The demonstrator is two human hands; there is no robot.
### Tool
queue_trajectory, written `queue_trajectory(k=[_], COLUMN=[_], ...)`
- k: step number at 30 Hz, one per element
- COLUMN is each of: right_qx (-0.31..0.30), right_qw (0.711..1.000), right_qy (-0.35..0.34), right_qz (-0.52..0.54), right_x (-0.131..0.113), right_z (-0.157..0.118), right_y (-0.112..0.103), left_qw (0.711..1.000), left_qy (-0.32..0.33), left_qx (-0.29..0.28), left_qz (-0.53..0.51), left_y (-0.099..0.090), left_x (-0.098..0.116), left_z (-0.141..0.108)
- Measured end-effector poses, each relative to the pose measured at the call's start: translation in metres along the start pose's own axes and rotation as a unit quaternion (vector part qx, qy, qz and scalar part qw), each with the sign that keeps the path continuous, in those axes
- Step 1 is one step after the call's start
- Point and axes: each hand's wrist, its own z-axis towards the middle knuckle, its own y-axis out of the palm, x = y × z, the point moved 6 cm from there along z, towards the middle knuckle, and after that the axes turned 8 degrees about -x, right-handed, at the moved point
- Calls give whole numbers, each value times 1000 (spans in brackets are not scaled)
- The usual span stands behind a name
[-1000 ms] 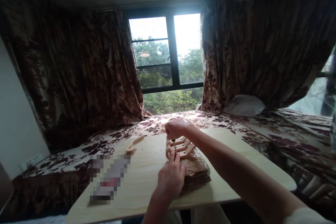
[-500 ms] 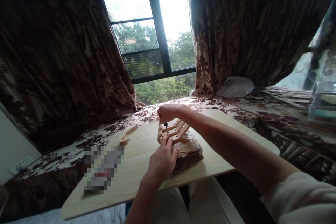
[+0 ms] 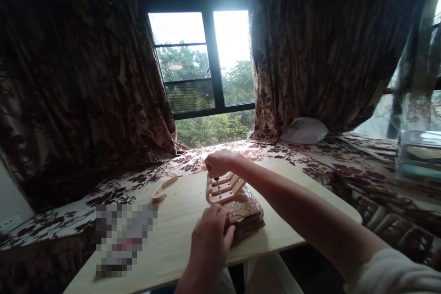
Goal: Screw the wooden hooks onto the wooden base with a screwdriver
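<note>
My right hand (image 3: pixel 223 163) is closed in a fist around the handle of a screwdriver (image 3: pixel 218 185). Its shaft points down at the nearest bar of a pale wooden piece with several bent bars (image 3: pixel 225 187). That piece rests on a stack of brown cardboard (image 3: pixel 250 211) that has a shiny, clear plastic-like cover. On the near left side of the stack lies my left hand (image 3: pixel 211 232), fingers bent and thumb apart, seemingly holding nothing. Whether the screwdriver tip sits in a screw is too small to tell.
A loose curved wooden bar (image 3: pixel 163 190) lies on the light wooden table (image 3: pixel 172 234), left of the stack. A blurred-out flat item (image 3: pixel 127 241) is near the left edge. Behind are a patterned cloth, a white bag (image 3: pixel 305 130) and a clear box (image 3: pixel 418 154).
My left hand has drawn back from the screwdriver tip toward me, its fingers loosened. My right hand keeps its grip on the screwdriver. The whole view has tilted and shifted.
</note>
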Motion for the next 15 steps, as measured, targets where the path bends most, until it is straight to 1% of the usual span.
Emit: queue_trajectory(k=[6, 10, 15], right_qx=[7, 6, 3], right_qw=[1000, 1000, 1000], right_qy=[-4, -4, 0], right_qz=[-1, 12, 17], right_x=[1, 6, 6], right_z=[2, 0, -5], right_y=[-1, 0, 1], left_qw=[1000, 1000, 999], left_qy=[-3, 7, 15], left_qx=[10, 5, -6], left_qz=[4, 12, 40], left_y=[4, 3, 1], left_x=[0, -1, 1], left_z=[7, 8, 8])
